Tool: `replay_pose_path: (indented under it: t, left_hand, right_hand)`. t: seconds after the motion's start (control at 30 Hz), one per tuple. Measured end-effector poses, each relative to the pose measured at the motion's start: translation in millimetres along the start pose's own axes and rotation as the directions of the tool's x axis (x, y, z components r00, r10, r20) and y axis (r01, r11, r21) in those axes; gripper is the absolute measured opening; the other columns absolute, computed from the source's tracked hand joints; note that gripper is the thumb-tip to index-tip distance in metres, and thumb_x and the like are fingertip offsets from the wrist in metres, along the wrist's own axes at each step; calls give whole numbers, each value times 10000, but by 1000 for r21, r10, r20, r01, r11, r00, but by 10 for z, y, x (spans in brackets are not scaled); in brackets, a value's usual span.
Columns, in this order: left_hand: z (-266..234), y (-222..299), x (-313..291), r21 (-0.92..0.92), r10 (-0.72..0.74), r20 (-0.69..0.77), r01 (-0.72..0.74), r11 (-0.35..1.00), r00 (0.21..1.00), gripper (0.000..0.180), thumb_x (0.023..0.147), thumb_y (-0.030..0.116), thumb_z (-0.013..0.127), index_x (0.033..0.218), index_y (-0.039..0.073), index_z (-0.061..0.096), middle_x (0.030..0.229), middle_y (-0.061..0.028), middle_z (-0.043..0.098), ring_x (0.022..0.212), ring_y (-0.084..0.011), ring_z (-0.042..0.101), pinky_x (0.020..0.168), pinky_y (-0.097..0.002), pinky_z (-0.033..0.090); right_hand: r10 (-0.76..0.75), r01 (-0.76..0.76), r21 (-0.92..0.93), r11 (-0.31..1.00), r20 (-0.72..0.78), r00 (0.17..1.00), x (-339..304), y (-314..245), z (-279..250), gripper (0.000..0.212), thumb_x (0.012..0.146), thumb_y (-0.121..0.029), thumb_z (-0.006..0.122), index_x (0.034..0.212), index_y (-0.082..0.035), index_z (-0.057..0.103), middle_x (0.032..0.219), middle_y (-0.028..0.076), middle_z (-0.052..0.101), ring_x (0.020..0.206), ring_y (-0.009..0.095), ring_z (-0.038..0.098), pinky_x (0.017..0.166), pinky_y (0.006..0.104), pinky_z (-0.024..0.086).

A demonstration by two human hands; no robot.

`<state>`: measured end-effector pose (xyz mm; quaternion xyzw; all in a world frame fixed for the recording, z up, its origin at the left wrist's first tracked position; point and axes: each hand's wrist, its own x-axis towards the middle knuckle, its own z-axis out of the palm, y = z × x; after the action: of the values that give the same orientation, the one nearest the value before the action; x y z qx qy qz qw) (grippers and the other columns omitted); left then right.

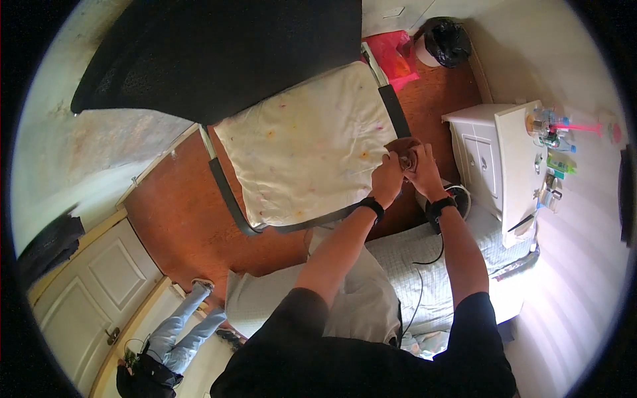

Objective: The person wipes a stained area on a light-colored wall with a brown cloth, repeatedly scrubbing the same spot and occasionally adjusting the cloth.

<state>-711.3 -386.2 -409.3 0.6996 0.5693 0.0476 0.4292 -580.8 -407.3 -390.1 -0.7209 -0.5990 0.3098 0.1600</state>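
My left hand and my right hand are close together at the right front corner of a chair. Both have their fingers closed on a bunched brown cloth, possibly a sock; its exact kind is hard to make out. Behind and to the left of it is the chair's pale cushion with small coloured spots. The chair's dark armrest runs just beyond the cloth. My fingers partly cover the cloth.
A tall black chair back rises at the far left. White drawers stand at right with bottles on top. Beyond are a red plastic bag and a bin. A bed lies close by. Another person stands near the door.
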Motion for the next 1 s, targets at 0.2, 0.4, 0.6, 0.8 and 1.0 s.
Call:
replay_pose_path:
  t: [0.2,0.4,0.6,0.8,1.0]
  left_hand:
    - [53,-186,-122,-27,64,-40,-65,998,997,289,846,198,601,1017,23,448,936,-212,590,762,-409,627,637,-484,520]
    - [215,-853,-829,-147,112,-5,-112,983,994,309,840,261,617,974,17,482,938,-195,618,851,-395,613,701,-474,502]
    - [-46,-1416,-1661,-224,-16,100,39,974,995,296,836,237,601,1034,30,523,971,-199,620,919,-397,592,743,-455,495]
    - [-1016,-1615,-2119,-146,-176,83,186,972,981,358,821,145,610,1147,29,519,1030,-214,604,942,-387,595,775,-429,490]
    - [-1798,-2215,-2390,-197,-241,-69,224,955,968,358,837,29,578,1184,-13,506,1072,-209,591,960,-343,613,792,-392,502]
  right_hand:
    - [59,-54,76,996,-65,996,-131,30,152,508,660,-165,779,1053,-54,477,1108,174,447,1021,400,494,858,427,433]
    - [74,-86,224,971,63,995,-784,-250,532,496,655,-198,793,1004,-27,485,1049,173,469,982,364,498,852,406,429]
    - [22,-68,416,907,115,993,-1283,-546,1236,518,637,-231,820,977,-29,485,1003,160,487,976,331,500,850,393,426]
    - [15,-192,469,862,355,935,-1214,-1326,1543,669,691,-327,794,1190,6,498,1163,215,507,1111,377,486,959,424,405]
    - [-108,-68,612,788,246,963,-1011,-2380,1839,532,684,-242,814,1055,-2,518,1049,148,506,979,304,522,859,372,441]
